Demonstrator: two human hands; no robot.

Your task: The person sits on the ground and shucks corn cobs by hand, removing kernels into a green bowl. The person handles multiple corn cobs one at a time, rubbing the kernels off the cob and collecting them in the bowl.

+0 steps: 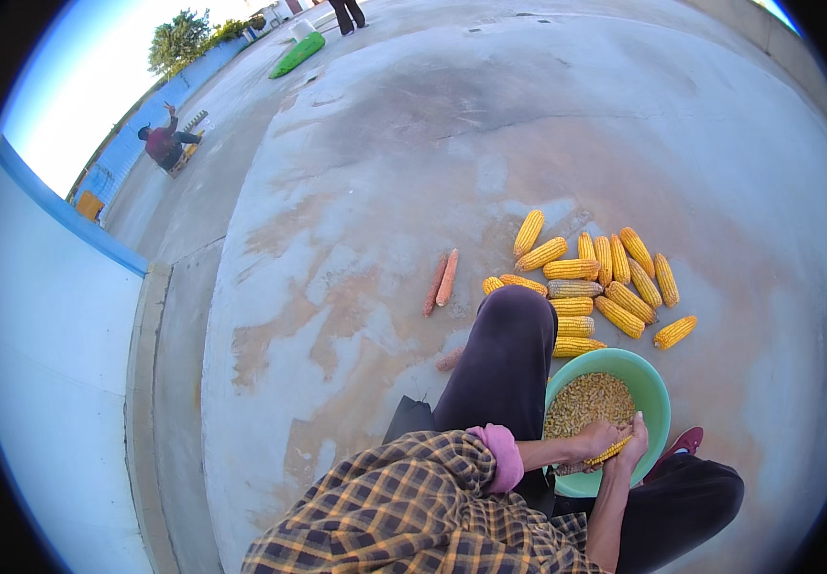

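Between my knees stands a green plastic basin (661,398), partly filled with loose yellow corn kernels (591,402). Over its near side, my left hand (598,439) and my right hand (634,439) meet on a partly stripped ear of corn (610,450). The right hand grips the ear, while the left fingers are closed against it, partly hiding it. Another cob (569,469) shows below my left hand, partly covered. Beyond the basin, several whole ears of yellow corn (621,305) lie on the concrete floor, one of them with greyish kernels (575,288).
Two bare reddish corncobs (448,278) lie left of the ears, and another (450,359) is by my knee. A white wall (62,359) runs along the left. Farther off are a seated person (163,143), a standing person's legs (348,14) and a green sack (298,55).
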